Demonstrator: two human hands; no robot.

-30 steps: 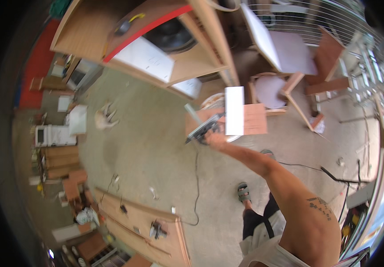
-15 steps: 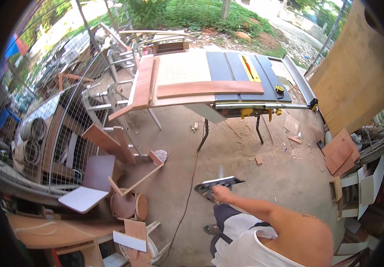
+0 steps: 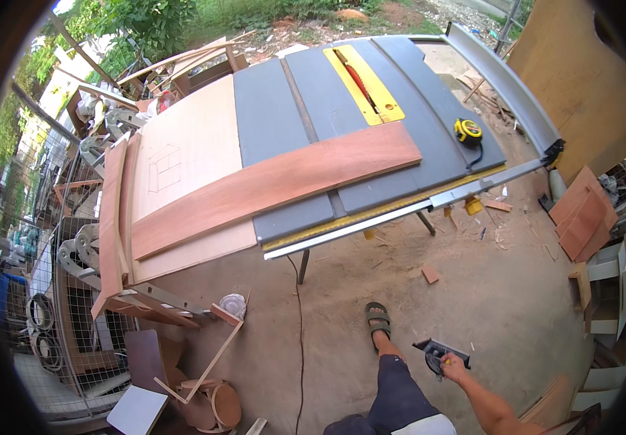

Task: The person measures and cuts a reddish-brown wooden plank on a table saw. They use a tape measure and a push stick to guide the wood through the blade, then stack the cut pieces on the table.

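My right hand (image 3: 455, 367) is closed on a mitre gauge (image 3: 440, 354), a dark tool with a flat straight face, a rounded body and a bit of yellow at the grip. I hold it low over the floor at my right side, beside my sandalled foot (image 3: 378, 322). My left hand is out of view. Ahead stands a table saw (image 3: 269, 101) with a grey top, a yellow insert (image 3: 364, 83) and a red blade slot. Across its near side lies a long reddish-brown board (image 3: 277, 190). On the right of the top sits a yellow and black tape measure (image 3: 468, 133).
A metal rail (image 3: 508, 90) borders the saw's right end. A pale plywood panel (image 3: 182, 138) with pencil lines extends its left side. A black cord (image 3: 300, 348) runs along the floor. Reddish offcuts (image 3: 581, 217) lean at the right; a round wooden stool (image 3: 215, 406) is lower left.
I have come closer to the table saw, which fills more of the view. My right hand, still holding the mitre gauge, has swung from in front of me to my right side.
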